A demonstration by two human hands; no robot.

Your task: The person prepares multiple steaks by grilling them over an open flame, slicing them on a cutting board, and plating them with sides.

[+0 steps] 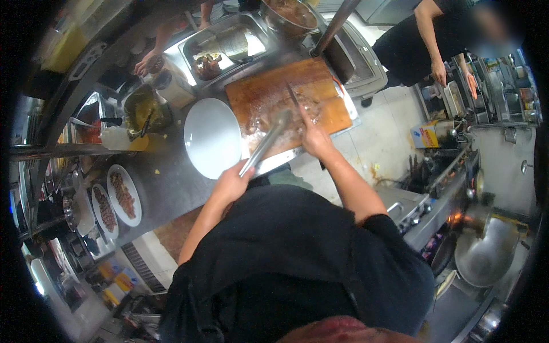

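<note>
My left hand (231,182) grips metal tongs (266,145), which reach over the cutting board with their blurred tips at the meat. In my right hand (316,139) is a knife (294,97), its blade pointing away from me across the board. Glossy brown cut meat (260,123) lies between the two tools, its pieces blurred and partly covered by the tongs. The orange-brown cutting board (246,91) looks wet. Against its left side stands a white oval plate (212,137) with nothing on it, just beyond my left hand.
Beyond the board sit a steel pan (185,48) holding browned food and a steel bowl (274,26). Two oval plates of sliced meat (123,197) rest at left, near a container of yellowish food (143,109). A grey bin (371,79) and a co-worker (405,43) are at right.
</note>
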